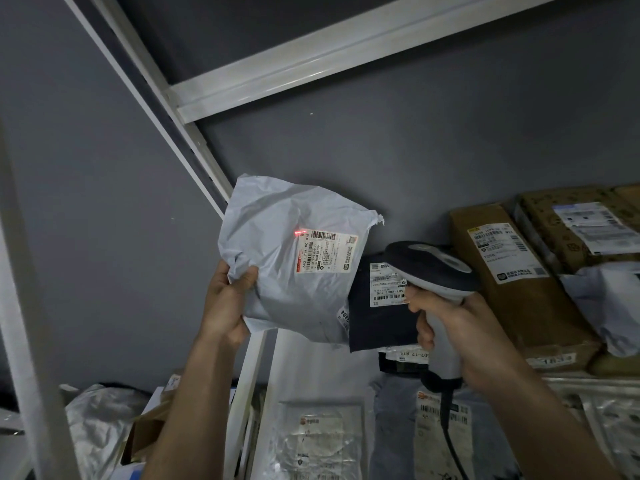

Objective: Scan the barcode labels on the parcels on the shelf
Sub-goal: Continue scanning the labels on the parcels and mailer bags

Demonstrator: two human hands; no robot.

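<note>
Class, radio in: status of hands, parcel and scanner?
Left hand holds grey parcel up. Right hand grips scanner. Red beam at label corner, off barcode. Nothing blocking.

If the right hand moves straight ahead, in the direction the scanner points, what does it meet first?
Probably the black bag, which lies just in front of the right hand and the scanner. The white bag in the left hand is further left. Depth is unclear.

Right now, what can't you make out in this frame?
Head view only:
- Print on the white mailer's label: too small, dim.
- Dark parcel: lower label part hidden by the scanner and right hand.
- Mailer's lower left corner: covered by left hand.
- Lower shelf parcels: dark, cut off by the bottom edge.
</note>
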